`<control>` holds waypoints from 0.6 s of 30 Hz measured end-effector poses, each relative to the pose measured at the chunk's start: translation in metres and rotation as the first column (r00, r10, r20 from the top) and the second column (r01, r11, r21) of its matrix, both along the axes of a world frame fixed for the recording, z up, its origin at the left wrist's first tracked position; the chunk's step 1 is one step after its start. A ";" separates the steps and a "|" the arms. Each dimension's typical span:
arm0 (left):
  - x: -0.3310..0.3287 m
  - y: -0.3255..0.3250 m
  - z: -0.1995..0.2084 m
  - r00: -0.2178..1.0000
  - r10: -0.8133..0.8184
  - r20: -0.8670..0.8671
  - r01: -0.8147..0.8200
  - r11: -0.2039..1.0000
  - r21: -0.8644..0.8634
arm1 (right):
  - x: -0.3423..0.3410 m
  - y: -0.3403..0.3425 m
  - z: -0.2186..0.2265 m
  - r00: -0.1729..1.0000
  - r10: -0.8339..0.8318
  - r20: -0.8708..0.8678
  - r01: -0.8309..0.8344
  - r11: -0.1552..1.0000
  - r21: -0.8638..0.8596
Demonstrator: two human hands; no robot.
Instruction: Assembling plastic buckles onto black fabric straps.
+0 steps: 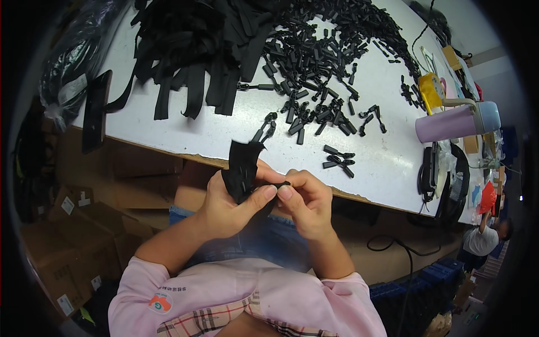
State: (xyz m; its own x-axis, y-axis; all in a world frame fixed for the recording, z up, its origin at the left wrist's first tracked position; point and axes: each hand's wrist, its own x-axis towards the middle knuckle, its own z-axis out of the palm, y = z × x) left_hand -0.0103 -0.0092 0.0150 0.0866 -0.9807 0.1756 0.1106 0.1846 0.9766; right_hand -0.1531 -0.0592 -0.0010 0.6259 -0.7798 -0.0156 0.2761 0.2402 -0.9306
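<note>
My left hand (230,205) grips a bundle of short black zipper strips (242,165), held upright just below the table's front edge. My right hand (306,202) pinches a small black slider piece (279,184) against the bundle, thumb tips of both hands touching. On the white table (387,163) lie a big pile of black zipper strips (193,45) at the back left and a wide scatter of black zipper pulls (317,67) in the middle. A few loose pulls (338,160) lie nearest my hands.
A dark phone (95,109) stands at the table's left edge. A lilac bottle (457,121) lies on its side at the right, near a yellow object (431,90) and black cables (429,174). Cardboard boxes (67,241) sit below left. Another person (485,236) is far right.
</note>
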 end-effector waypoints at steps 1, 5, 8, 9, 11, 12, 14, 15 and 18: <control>0.002 0.001 0.001 1.000 0.001 0.001 -0.001 1.000 -0.001 | 0.001 0.000 0.000 0.997 -0.073 -0.038 0.062 0.970 -0.236; 0.005 0.004 0.002 0.946 -0.014 -0.323 0.130 0.930 0.342 | 0.003 0.002 0.003 0.963 -0.262 -0.056 0.190 0.816 -0.546; -0.003 0.004 -0.002 0.988 0.012 -0.154 0.020 0.978 0.207 | -0.002 -0.005 0.007 0.967 -0.133 -0.219 0.026 0.901 -0.432; -0.006 0.004 -0.002 0.992 0.033 -0.123 -0.012 0.986 0.165 | -0.002 -0.006 0.008 0.967 -0.134 -0.219 0.027 0.902 -0.430; -0.007 0.004 -0.002 0.994 0.052 -0.091 -0.041 0.992 0.118 | -0.003 -0.009 0.010 0.985 0.028 -0.172 -0.069 0.969 -0.237; -0.007 0.005 -0.002 0.980 0.120 -0.157 -0.098 0.985 0.144 | -0.003 -0.009 0.012 0.954 0.063 -0.293 -0.177 0.907 -0.382; 0.001 0.005 -0.002 0.966 0.116 -0.232 -0.065 0.974 0.217 | 0.000 -0.007 0.012 0.905 0.132 -0.405 -0.331 0.816 -0.473; 0.003 0.005 -0.002 0.964 0.126 -0.234 -0.071 0.970 0.231 | 0.003 -0.004 0.012 0.894 0.083 -0.440 -0.314 0.818 -0.483; 0.004 0.005 -0.005 0.955 0.017 -0.296 0.099 0.923 0.371 | 0.012 0.001 0.010 0.912 -0.357 -0.204 0.083 0.644 -0.760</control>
